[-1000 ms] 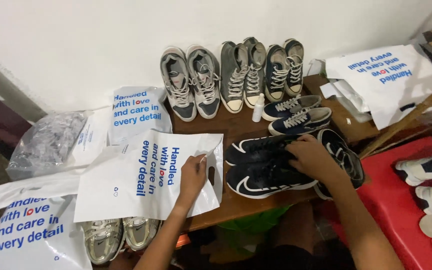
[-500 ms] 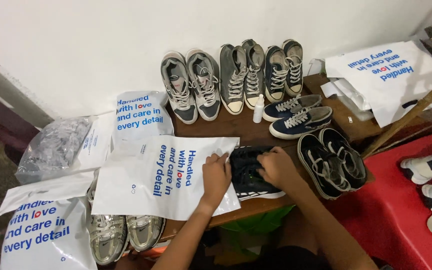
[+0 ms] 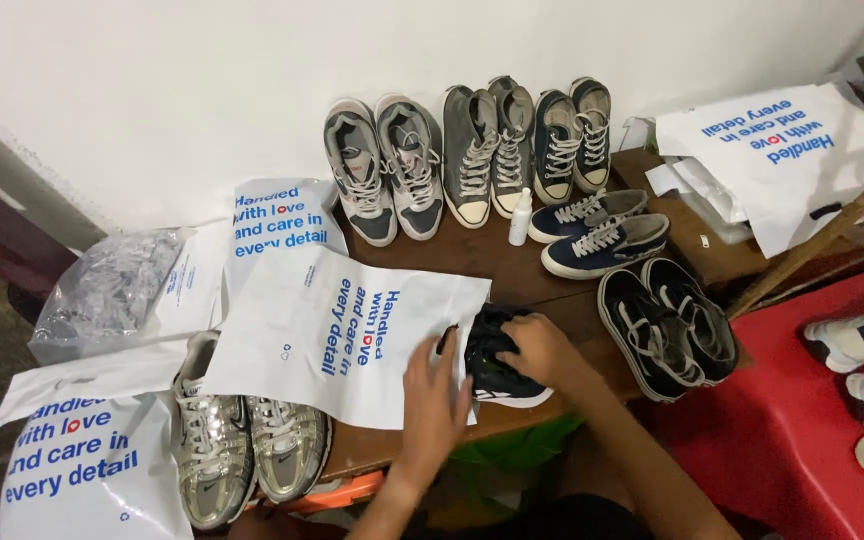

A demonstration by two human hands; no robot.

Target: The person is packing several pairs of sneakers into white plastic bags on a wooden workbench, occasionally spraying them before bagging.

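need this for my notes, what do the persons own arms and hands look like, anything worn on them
Both arms are bare as far as the picture shows: no sleeves, gloves or watch in view. The left hand and the right hand show no rings or markings that can be made out. The forearms enter from the bottom edge, so anything worn higher up is out of view.

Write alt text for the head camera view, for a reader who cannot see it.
A person's right hand pushes a dark sneaker into a white plastic bag whose mouth the left hand holds, on a wooden table. More pairs of sneakers line the white wall behind, and silver sneakers sit at the left.
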